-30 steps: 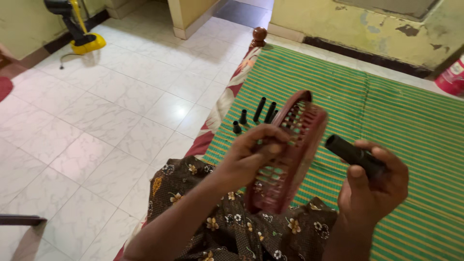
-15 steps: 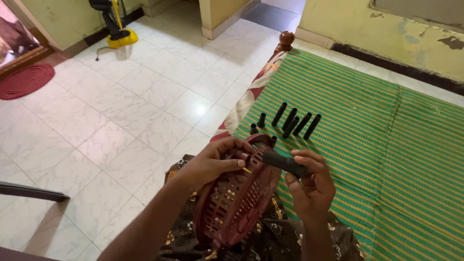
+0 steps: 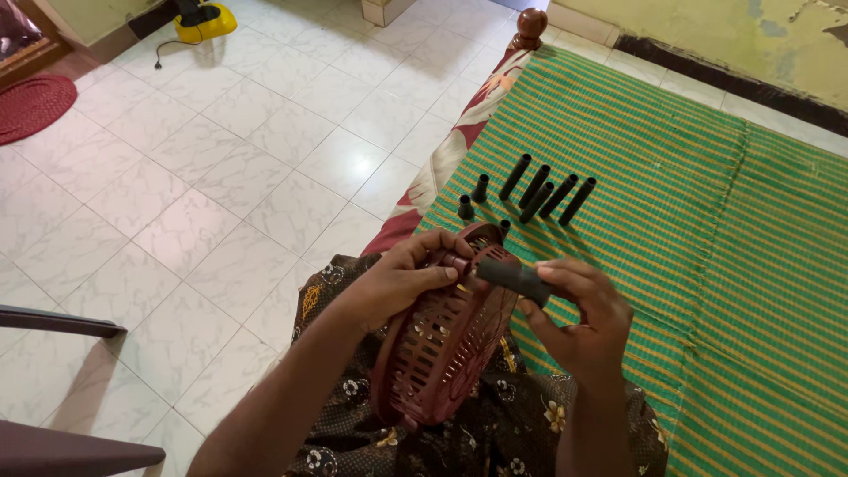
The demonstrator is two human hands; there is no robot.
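While the left hand (image 3: 402,278) curls its fingers over the rim of a maroon slotted plastic rack (image 3: 446,340) above the lap, the right hand (image 3: 579,318) pinches a black plastic tube (image 3: 512,276) against the rack's top; farther, more black tubes (image 3: 539,196) lie on the green striped mat (image 3: 707,221).

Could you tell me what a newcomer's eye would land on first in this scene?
Probably the dark red slotted plastic tray, held on edge over the lap by the left hand, with the right hand pressing a black tube against its top edge. Next, the row of black tubes lying on the green striped mat just beyond.
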